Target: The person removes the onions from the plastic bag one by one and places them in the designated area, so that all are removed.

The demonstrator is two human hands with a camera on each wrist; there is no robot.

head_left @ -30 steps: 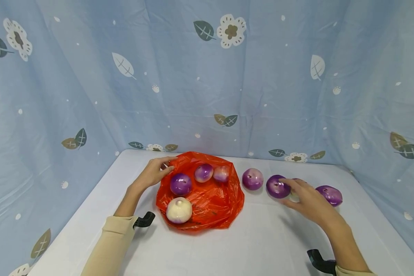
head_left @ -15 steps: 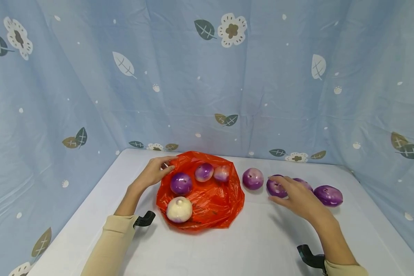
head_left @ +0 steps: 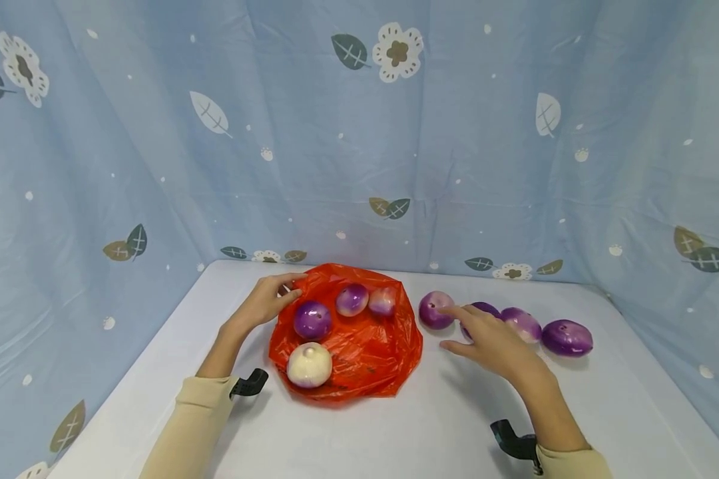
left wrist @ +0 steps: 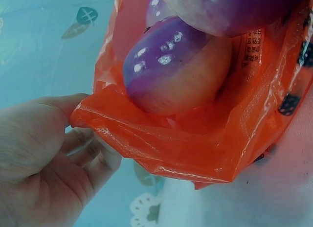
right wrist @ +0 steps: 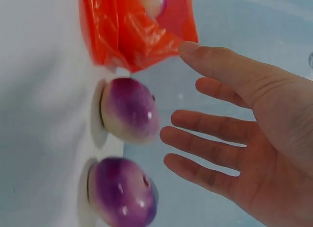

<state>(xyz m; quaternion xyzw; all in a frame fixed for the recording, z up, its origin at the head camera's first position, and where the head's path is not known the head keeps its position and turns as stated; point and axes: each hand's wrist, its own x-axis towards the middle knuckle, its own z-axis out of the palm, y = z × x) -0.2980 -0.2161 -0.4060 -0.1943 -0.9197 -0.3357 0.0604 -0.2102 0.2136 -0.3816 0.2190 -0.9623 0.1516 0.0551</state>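
My left hand (head_left: 265,301) pinches the left edge of a red plastic bag (head_left: 365,356), whose mouth spreads wide. Within the bag sit two glossy purple onions, a paler pinkish one and, at the front, a white onion (head_left: 309,364). The left wrist view shows the bag's film (left wrist: 112,122) caught at the fingertips, close to a purple-and-white onion (left wrist: 176,70). My right hand (head_left: 494,342) is over the table, fingers spread and holding nothing. Its fingertips overlap the onion (head_left: 433,307) nearest the bag, though a gap shows beside that onion (right wrist: 129,112) in the right wrist view.
Farther right in the same row are more purple onions, among them one behind the right hand, a mottled one (head_left: 522,324) and the end one (head_left: 566,338). A white cloth covers the table (head_left: 347,439). Blue patterned curtain (head_left: 311,153) hangs around the back and sides.
My right hand has moved left along the row of onions, from the darker second onion toward the one beside the bag. The left hand and the bag have kept their places.
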